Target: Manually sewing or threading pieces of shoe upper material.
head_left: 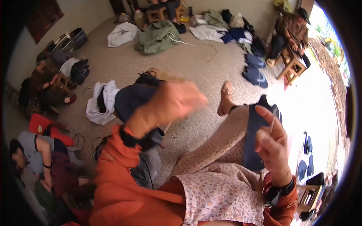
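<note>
My left hand (173, 102) is raised in front of me, blurred, with its fingers pressed together. Whatever they pinch, if anything, cannot be made out. My right hand (272, 145) is held up over my right thigh with curled fingers. A thin pale strand (272, 123), perhaps a thread, shows at its fingers. A dark blue cloth piece (253, 137) lies across my patterned trouser leg (215, 143), behind the right hand. Behind the left hand, partly hidden by it, is a dark blue cloth heap (130, 98).
White cloth (102, 109) lies beside the blue heap. Dark blue pieces (255, 75) rest on the floor ahead, near a seated person (292, 34) and wooden stool (292, 67). A green sack (158, 37) stands farther back. At left are a red chair (51, 130) and another person (41, 150).
</note>
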Demonstrator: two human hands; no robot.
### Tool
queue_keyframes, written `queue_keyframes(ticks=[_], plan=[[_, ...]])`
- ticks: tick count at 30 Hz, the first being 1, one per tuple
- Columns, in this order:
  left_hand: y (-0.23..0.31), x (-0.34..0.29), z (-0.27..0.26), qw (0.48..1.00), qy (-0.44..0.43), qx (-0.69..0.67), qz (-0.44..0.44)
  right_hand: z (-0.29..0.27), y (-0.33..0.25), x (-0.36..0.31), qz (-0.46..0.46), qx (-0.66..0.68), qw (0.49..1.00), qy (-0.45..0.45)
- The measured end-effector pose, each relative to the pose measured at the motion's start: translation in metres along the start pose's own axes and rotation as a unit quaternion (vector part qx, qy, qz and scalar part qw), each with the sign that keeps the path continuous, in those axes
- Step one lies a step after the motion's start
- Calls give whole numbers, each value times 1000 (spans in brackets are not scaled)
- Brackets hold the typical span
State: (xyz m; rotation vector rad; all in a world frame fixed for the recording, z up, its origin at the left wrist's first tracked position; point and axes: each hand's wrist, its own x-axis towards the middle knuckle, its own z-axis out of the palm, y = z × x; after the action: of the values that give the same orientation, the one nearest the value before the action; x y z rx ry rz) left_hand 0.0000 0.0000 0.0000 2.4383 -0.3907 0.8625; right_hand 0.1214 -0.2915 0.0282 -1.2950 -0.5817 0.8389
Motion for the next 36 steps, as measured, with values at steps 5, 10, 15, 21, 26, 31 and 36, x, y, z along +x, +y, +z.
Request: queue_keyframes(ticks=[5, 10, 15, 21, 26, 31, 36], plan=[[25, -15, 48, 996, -69, -64, 12, 12, 48, 16, 70, -85, 987, -113], [8, -20, 45, 964, -130, -215, -85, 17, 68, 20, 113, -80, 988, -73], [-77, -40, 42, 996, -48, 1, -70, -4, 30, 15, 100, -114, 988, -27], [-212, -103, 22, 943, -23, 205, -260, -53, 24, 8, 36, -50, 997, 49], [-246, -148, 29, 947, 55, 157, -275, -75, 31, -5, 46, 23, 999, 5], [-248, -129, 37, 934, 51, 87, -344, -109, 7, -55, -98, 207, 968, -98], [-224, -117, 10, 953, -12, 88, -291, -94, -5, -76, -223, -435, 867, 95]])
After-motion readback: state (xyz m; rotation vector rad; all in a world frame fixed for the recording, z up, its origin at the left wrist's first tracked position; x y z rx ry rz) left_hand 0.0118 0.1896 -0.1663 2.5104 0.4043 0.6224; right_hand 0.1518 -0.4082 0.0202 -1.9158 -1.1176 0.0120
